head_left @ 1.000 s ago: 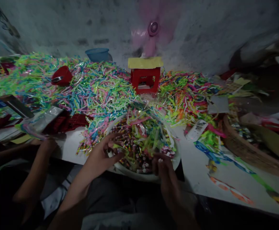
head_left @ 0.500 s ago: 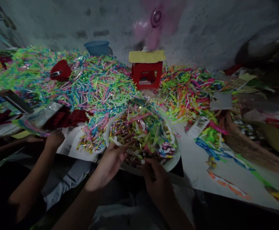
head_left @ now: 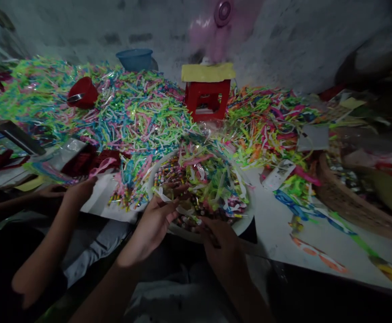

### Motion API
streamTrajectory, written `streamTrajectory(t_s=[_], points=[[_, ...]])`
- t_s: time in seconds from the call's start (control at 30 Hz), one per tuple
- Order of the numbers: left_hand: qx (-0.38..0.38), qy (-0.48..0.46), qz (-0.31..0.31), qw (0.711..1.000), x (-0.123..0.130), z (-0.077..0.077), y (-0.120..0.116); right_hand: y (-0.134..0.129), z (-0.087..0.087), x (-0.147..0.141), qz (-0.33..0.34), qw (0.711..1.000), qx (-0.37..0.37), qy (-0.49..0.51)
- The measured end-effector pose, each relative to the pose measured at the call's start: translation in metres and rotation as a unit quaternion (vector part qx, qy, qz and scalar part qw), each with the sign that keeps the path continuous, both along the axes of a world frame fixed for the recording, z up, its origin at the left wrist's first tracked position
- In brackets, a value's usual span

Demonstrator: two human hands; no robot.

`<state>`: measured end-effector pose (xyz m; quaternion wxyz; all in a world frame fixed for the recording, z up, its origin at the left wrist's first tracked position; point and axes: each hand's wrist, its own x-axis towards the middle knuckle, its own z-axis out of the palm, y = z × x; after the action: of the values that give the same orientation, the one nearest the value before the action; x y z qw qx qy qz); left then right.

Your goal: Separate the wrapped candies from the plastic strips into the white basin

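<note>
The white basin (head_left: pixel 250 211) sits at the near edge of the white table (head_left: pixel 276 242), its front rim reaching over the person's lap. To its right, bare white tabletop runs toward the woven basket (head_left: pixel 337 202), with a white slotted object (head_left: pixel 279 174) and an orange-patterned strip (head_left: pixel 317 255) lying on it. The far side is tighter: heaped colored strips (head_left: pixel 142 107) come up to the rim, and a co-worker's hand (head_left: pixel 81 193) is at work well apart on the left. Both of the person's hands meet low over the basin's near part. The left hand (head_left: pixel 155 222) comes in palm inward, fingers partly curled, thumb and fingers nearly closed on a pale strip (head_left: pixel 164 196) whose end sticks out past the fingers. The right hand (head_left: pixel 221 242) is in shadow, knuckles up, its fingers bent in toward a small white tip (head_left: pixel 199 221) — whether it grips that tip I cannot tell. Inside the basin, small banded sticks (head_left: pixel 167 172) lie thick along the left, while a shiny tangle of yellow-green, pink and white strips (head_left: pixel 216 184) covers the middle and right — crumpled, translucent, some ends touching the rim.
</note>
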<state>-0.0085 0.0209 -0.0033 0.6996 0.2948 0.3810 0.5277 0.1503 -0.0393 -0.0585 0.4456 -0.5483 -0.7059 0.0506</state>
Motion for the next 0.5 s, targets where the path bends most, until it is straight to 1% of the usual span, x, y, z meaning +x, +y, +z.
streamTrajectory(t_s=[0.13,0.27,0.37,0.5], points=[[-0.014,-0.007,-0.007,1.000,-0.0026,-0.0056,0.0020,0.0004,-0.0010,0.0005,0.000,1.000,-0.006,-0.002],[-0.015,-0.023,-0.015,1.000,-0.0045,-0.0089,0.0031,0.0008,0.0010,0.0010,0.010,1.000,0.005,-0.003],[-0.022,-0.030,-0.015,0.999,-0.0055,-0.0103,0.0030,0.0010,0.0025,0.0013,0.014,1.000,0.012,0.004],[-0.027,-0.021,-0.016,0.999,-0.0067,-0.0091,0.0028,0.0009,0.0043,0.0024,0.021,1.000,0.001,0.004]])
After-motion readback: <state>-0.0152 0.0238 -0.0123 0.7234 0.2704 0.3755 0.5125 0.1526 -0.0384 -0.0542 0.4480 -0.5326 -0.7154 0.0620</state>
